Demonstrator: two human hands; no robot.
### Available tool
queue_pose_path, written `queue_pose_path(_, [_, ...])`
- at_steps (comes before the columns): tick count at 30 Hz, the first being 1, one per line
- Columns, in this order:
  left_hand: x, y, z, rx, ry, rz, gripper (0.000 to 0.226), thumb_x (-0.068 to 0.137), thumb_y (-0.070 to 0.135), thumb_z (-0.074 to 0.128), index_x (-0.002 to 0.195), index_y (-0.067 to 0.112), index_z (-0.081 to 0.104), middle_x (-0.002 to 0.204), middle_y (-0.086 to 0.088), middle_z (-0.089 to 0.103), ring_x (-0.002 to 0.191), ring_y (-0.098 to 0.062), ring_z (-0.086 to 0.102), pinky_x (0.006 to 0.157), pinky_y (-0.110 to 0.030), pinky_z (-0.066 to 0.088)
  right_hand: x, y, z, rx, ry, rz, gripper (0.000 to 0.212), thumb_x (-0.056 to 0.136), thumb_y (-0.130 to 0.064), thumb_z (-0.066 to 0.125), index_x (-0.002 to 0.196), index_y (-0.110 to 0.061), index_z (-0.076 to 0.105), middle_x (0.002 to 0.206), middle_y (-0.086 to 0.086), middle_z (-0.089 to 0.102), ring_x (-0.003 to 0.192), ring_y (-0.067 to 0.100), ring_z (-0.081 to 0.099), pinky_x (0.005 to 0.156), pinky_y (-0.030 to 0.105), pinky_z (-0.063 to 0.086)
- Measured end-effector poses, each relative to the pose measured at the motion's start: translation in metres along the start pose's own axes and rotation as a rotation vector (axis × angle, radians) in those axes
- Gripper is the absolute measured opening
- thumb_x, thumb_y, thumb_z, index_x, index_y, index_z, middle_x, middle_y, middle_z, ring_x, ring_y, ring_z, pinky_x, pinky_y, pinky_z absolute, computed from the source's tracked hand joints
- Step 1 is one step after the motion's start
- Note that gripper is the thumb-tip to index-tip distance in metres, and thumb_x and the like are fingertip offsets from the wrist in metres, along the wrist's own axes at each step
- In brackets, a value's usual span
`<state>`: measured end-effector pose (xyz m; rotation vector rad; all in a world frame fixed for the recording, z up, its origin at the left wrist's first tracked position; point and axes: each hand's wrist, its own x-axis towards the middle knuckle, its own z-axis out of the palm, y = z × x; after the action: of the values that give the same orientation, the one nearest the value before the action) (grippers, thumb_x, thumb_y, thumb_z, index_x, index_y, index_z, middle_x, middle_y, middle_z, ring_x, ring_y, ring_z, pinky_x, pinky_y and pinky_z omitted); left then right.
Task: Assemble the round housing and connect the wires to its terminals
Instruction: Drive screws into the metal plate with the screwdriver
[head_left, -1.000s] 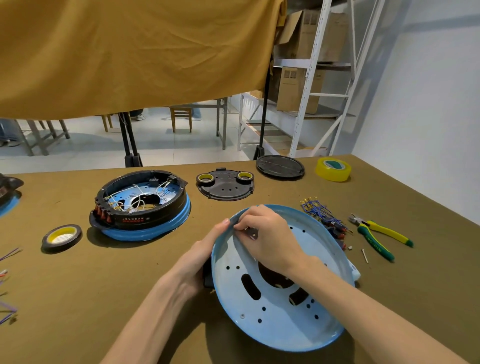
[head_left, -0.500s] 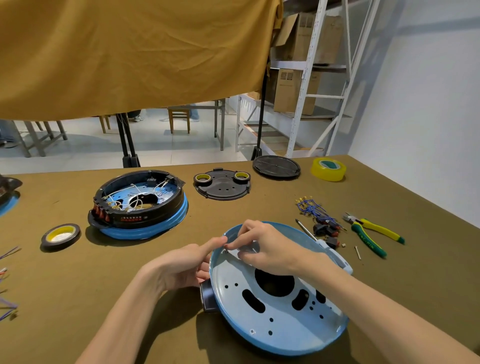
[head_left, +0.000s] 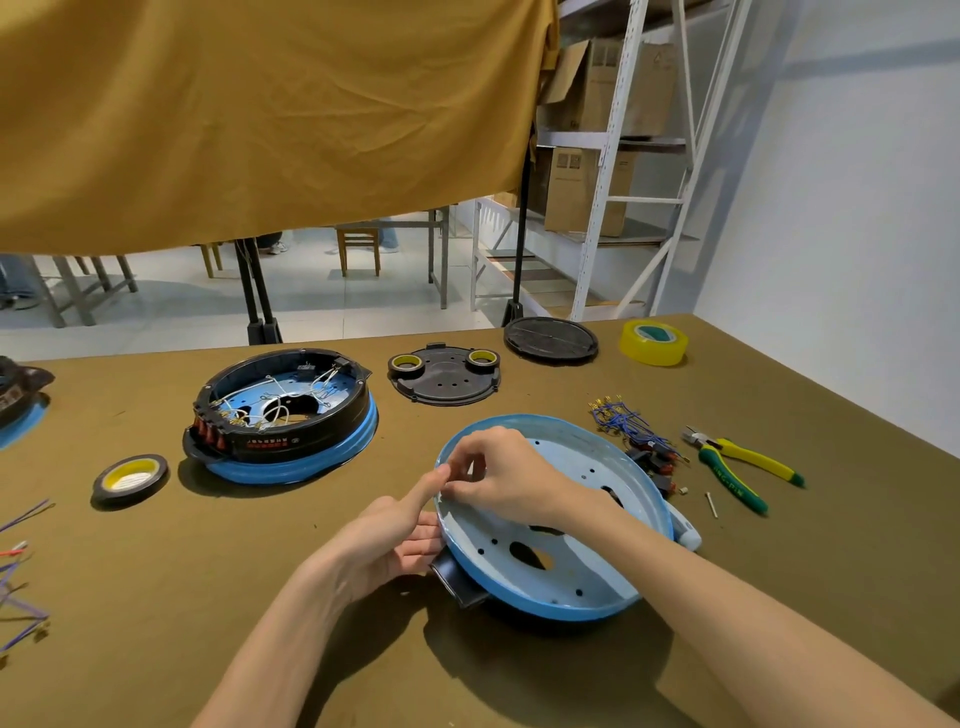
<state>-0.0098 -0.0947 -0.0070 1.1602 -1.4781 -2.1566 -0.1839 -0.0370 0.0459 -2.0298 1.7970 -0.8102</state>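
- Head view, the work: the blue round housing (head_left: 558, 566) lies open side up on the olive table (head_left: 208, 597), near the front edge and right of centre, with a black tab jutting from its lower left rim.
- Head view, the hands: the left hand (head_left: 387, 545) rests against the housing's left rim from outside, forefinger stretched up along the rim and the other fingers loosely curled beside the black tab; it seems to steady more than clasp. The right hand (head_left: 501, 475) reaches over the near rim with fingertips pinched close together at the inner wall; whether a small part sits between them is hidden.
- Head view, supplies: the blue wires (head_left: 626, 423) with crimped ends lie in a bundle just beyond the housing's right rim, and green-and-yellow pliers (head_left: 740, 465) lie further right. A second housing (head_left: 285, 415), already wired and ringed in black, stands at the left as a pattern.
- Doing the step well, as I judge it: brace the rim firmly with the left hand so that the shell does not rock, work the pinched fingers squarely at the rim, and check the fit against the finished unit before taking up wires.
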Motion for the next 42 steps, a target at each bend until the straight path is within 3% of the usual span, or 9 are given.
queue_pose_path(3, [0.002, -0.001, -0.001, -0.002, 0.0, -0.008, 0.061, 0.071, 0.074, 0.077, 0.067, 0.013, 0.074, 0.06, 0.001, 0.056, 0.051, -0.011, 0.054, 0.056, -0.024, 0.052, 0.002, 0.004, 0.001, 0.053, -0.014, 0.039, 0.012, 0.086, -0.027, 0.079, 0.09, -0.016, 0.075, 0.08, -0.005, 0.069, 0.07, 0.007, 0.059, 0.062, 0.021, 0.048])
queue_pose_path(7, [0.007, -0.003, -0.003, 0.02, 0.053, -0.029, 0.085, 0.064, 0.078, 0.079, 0.097, 0.001, 0.07, 0.074, -0.005, 0.067, 0.065, -0.014, 0.064, 0.075, -0.03, 0.059, 0.003, 0.007, -0.003, 0.029, -0.023, 0.021, 0.009, 0.091, -0.027, 0.074, 0.094, -0.021, 0.081, 0.082, -0.01, 0.07, 0.075, 0.003, 0.058, 0.062, 0.016, 0.044])
queue_pose_path(11, [0.003, -0.001, -0.005, 0.039, 0.035, -0.072, 0.094, 0.06, 0.077, 0.08, 0.109, -0.003, 0.07, 0.087, -0.012, 0.077, 0.075, -0.018, 0.075, 0.068, -0.028, 0.059, 0.005, 0.005, -0.004, -0.09, -0.051, -0.01, 0.017, 0.09, -0.035, 0.074, 0.088, -0.019, 0.079, 0.084, -0.009, 0.066, 0.077, 0.003, 0.057, 0.066, 0.021, 0.045])
queue_pose_path(17, [-0.001, -0.001, -0.007, 0.016, 0.004, -0.088, 0.093, 0.061, 0.075, 0.081, 0.11, -0.004, 0.069, 0.096, -0.016, 0.078, 0.082, -0.022, 0.077, 0.068, -0.028, 0.06, -0.003, 0.01, -0.001, -0.01, -0.083, -0.041, 0.007, 0.088, -0.024, 0.077, 0.094, -0.022, 0.078, 0.092, -0.009, 0.064, 0.082, 0.008, 0.06, 0.073, 0.028, 0.052])
queue_pose_path(21, [0.0, -0.001, -0.007, 0.023, 0.004, -0.083, 0.098, 0.062, 0.074, 0.08, 0.117, -0.005, 0.067, 0.103, -0.019, 0.078, 0.089, -0.024, 0.077, 0.07, -0.028, 0.06, -0.004, 0.012, -0.001, 0.02, -0.089, -0.024, 0.01, 0.086, -0.028, 0.076, 0.095, -0.026, 0.076, 0.096, -0.011, 0.061, 0.086, 0.006, 0.06, 0.074, 0.02, 0.049])
queue_pose_path(26, [0.001, 0.0, -0.006, 0.011, -0.017, -0.082, 0.087, 0.066, 0.073, 0.079, 0.106, -0.003, 0.069, 0.086, -0.013, 0.076, 0.073, -0.018, 0.074, 0.063, -0.025, 0.058, -0.003, 0.012, 0.0, 0.004, -0.058, -0.03, 0.011, 0.088, -0.032, 0.076, 0.089, -0.021, 0.077, 0.089, -0.011, 0.064, 0.082, 0.007, 0.061, 0.077, 0.033, 0.055])
queue_pose_path(32, [0.003, -0.001, -0.008, 0.039, -0.012, -0.077, 0.096, 0.063, 0.074, 0.078, 0.114, -0.006, 0.069, 0.099, -0.018, 0.078, 0.084, -0.022, 0.077, 0.068, -0.026, 0.06, -0.004, 0.014, 0.0, 0.049, -0.033, -0.037, 0.013, 0.086, -0.034, 0.079, 0.095, -0.025, 0.076, 0.095, -0.007, 0.061, 0.081, 0.008, 0.058, 0.074, 0.027, 0.052])
queue_pose_path(36, [0.005, -0.002, -0.009, 0.045, 0.004, -0.084, 0.099, 0.061, 0.075, 0.079, 0.117, -0.006, 0.068, 0.102, -0.019, 0.078, 0.088, -0.023, 0.077, 0.07, -0.027, 0.06, -0.004, 0.011, 0.005, 0.028, -0.015, -0.029, 0.017, 0.086, -0.035, 0.079, 0.084, -0.02, 0.073, 0.09, -0.006, 0.061, 0.08, 0.009, 0.059, 0.074, 0.03, 0.054])
queue_pose_path(42, [0.004, -0.001, -0.009, 0.047, -0.015, -0.084, 0.099, 0.064, 0.075, 0.078, 0.12, -0.006, 0.067, 0.103, -0.019, 0.077, 0.088, -0.022, 0.077, 0.071, -0.026, 0.059, -0.006, 0.014, 0.006, 0.013, -0.056, -0.048, 0.007, 0.087, -0.03, 0.077, 0.092, -0.025, 0.076, 0.094, -0.015, 0.054, 0.083, 0.002, 0.055, 0.071, 0.014, 0.041])
